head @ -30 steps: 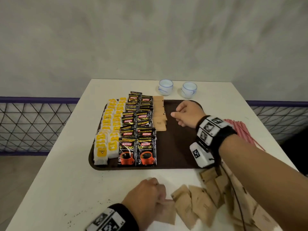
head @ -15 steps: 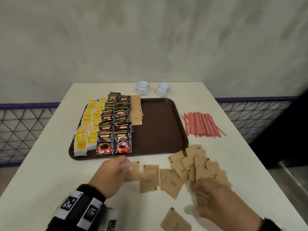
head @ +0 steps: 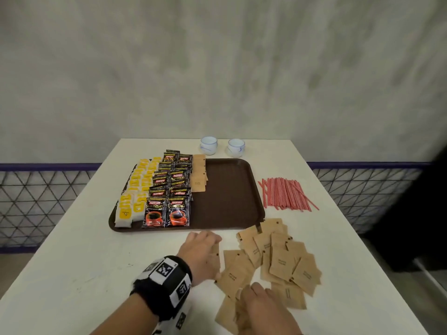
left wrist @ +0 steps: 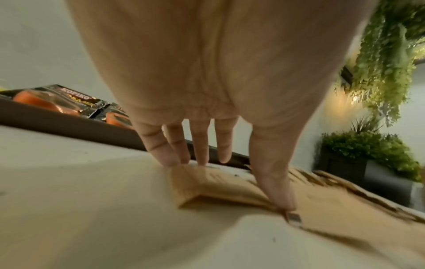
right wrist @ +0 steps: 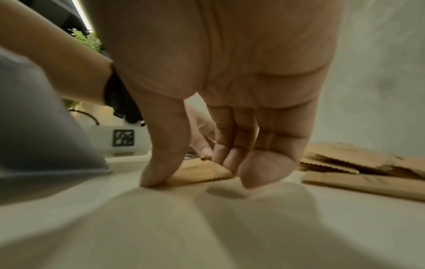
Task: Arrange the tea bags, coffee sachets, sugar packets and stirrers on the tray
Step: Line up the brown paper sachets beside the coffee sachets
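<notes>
Your left hand (head: 202,256) lies low on the white counter (head: 72,262), just in front of the brown tray (head: 229,201). Its grip is spread almost flat: straight fingers (left wrist: 161,151) and the thumb press down on a brown paper sugar packet (left wrist: 214,187), nothing curled round it. Your right hand (head: 261,308) sits nearer to you over the near edge of the scattered sugar packets (head: 280,259). Its thumb (right wrist: 165,154) and bent fingertips pinch the corner of a sugar packet (right wrist: 200,174) that lies on the counter (whether the packet has left the surface, you cannot tell).

On the tray, the left side is filled: two columns of yellow-tagged tea bags (head: 135,192) at the far left, two columns of black Kopiko Supremo coffee sachets (head: 169,192) beside them, then a short column of sugar packets (head: 198,175) at the far end. The right part of the tray is bare brown.

The loose packets overlap in a fan between the tray's near right corner and your right hand. The red-and-white striped stirrers (head: 285,193) lie in a bundle on the counter just right of the tray. Two small white cups (head: 222,146) stand beyond the tray's far edge.
</notes>
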{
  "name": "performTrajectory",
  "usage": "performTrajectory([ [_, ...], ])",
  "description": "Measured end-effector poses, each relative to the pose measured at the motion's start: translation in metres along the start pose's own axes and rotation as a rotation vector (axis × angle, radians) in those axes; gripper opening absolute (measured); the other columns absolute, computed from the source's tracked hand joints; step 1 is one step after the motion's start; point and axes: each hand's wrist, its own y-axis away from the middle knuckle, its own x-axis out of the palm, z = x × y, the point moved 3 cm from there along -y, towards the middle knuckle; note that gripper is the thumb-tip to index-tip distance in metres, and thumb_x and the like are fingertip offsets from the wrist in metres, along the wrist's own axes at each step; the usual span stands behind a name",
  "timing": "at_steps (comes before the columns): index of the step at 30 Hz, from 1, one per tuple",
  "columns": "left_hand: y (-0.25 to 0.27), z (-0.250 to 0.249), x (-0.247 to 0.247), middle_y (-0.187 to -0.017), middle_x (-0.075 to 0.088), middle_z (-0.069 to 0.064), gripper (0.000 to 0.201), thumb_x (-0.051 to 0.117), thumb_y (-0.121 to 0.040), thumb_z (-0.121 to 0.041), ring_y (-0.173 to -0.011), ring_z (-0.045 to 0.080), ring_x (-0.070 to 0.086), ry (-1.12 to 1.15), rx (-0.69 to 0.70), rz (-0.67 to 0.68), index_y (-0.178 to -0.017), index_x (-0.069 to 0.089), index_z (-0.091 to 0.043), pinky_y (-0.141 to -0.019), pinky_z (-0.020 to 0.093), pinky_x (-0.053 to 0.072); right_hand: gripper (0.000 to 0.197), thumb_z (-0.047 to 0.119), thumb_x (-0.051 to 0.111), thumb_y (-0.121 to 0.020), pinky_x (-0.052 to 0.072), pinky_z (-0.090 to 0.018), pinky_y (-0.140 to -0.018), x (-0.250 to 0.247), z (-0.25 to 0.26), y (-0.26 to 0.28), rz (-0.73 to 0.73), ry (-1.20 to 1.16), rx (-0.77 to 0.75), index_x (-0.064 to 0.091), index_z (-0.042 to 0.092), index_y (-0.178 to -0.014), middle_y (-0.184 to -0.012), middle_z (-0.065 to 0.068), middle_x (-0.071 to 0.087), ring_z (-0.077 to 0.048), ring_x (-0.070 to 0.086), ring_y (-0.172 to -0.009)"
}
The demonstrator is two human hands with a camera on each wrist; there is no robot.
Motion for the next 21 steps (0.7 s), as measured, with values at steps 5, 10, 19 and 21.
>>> performTrajectory([
  [5, -0.003, 0.002, 0.004, -0.126, 0.046, -0.002, 0.079, 0.082, -0.067, -0.027, -0.115, 0.018, 0.044, 0.054, -0.162, 0.082, -0.133, 0.038, -0.026, -0.098, 0.032, 0.042, 0.029, 0.024, 0.062, -0.081, 0.029, -0.023, -0.066, -0.004, -0.007, 0.002, 0.177, -0.252, 0.0, 0.037, 0.025, -0.095, -0.08, 0.013, 0.025, -0.019, 0.039, -0.092],
  [10, 0.007, 0.013, -0.02, -0.123, 0.057, 0.002, 0.047, 0.071, -0.08, -0.033, -0.11, 0.019, 0.054, -0.074, -0.254, 0.136, -0.119, 0.054, -0.015, -0.091, 0.026, 0.044, 0.045, 0.02, 0.056, -0.087, 0.047, -0.034, -0.096, -0.008, -0.014, 0.005, 0.136, -0.295, 0.045, 0.044, 0.018, -0.13, -0.122, -0.004, 0.058, -0.022, 0.056, -0.114],
  [19, 0.012, -0.034, -0.006, -0.146, 0.023, -0.009, 0.059, 0.067, -0.077, -0.047, -0.131, 0.017, 0.028, 0.117, -0.038, 0.202, -0.128, 0.054, -0.02, -0.11, 0.044, 0.032, 0.032, 0.02, 0.036, -0.1, 0.039, -0.03, -0.087, -0.007, -0.021, 0.011, 0.166, -0.177, 0.094, 0.041, 0.012, -0.131, -0.13, -0.011, 0.055, -0.019, 0.052, -0.101],
  [21, 0.002, -0.044, 0.015, -0.148, 0.02, -0.014, 0.067, 0.07, -0.069, -0.053, -0.132, 0.018, 0.022, -0.042, -0.04, 0.179, -0.13, 0.053, -0.031, -0.109, 0.046, 0.027, 0.034, 0.019, 0.035, -0.102, 0.029, -0.027, -0.079, -0.008, -0.028, 0.007, 0.25, -0.173, 0.109, 0.038, 0.014, -0.135, -0.138, -0.01, 0.049, -0.019, 0.049, -0.107],
])
